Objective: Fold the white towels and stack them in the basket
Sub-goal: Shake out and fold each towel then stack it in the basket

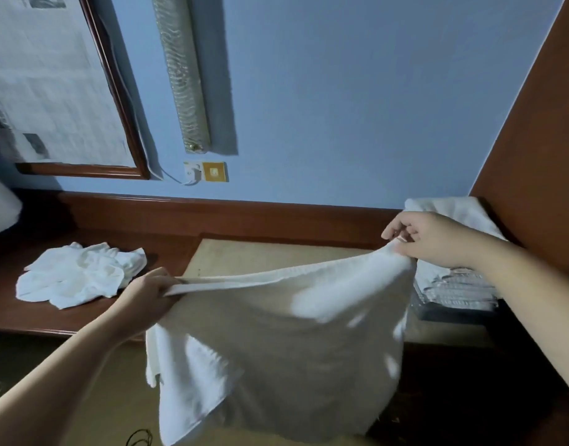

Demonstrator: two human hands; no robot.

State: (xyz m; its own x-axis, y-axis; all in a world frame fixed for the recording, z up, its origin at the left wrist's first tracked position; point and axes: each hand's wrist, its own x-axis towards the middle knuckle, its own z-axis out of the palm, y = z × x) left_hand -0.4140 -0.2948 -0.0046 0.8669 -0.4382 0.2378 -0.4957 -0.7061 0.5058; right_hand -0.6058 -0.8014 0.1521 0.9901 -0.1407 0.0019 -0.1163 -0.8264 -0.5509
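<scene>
I hold a white towel (276, 342) spread in the air in front of the desk (83, 313), its top hem stretched level between my hands and the rest hanging free below the desk's near edge. My left hand (148, 294) is closed on the left end of the hem, and my right hand (434, 239) pinches the right corner between thumb and fingers, slightly higher than the left. The cloth is blurred on its right side, so I cannot tell how its lower corners hang. By my reading this is the opening of a fold: the towel is squared up but not yet doubled. The next move calls for bringing the two held corners together, or laying the sheet flat on the tan mat (270, 255) behind it, while keeping the hem taut so the edges meet. Farther off, a crumpled pile of white towels (80, 273) waits near the desk's left end. At the right end, against the wooden panel (534, 140), the basket (454, 291) sits with folded white cloth (450, 210) above it; my right arm hides part of it
</scene>
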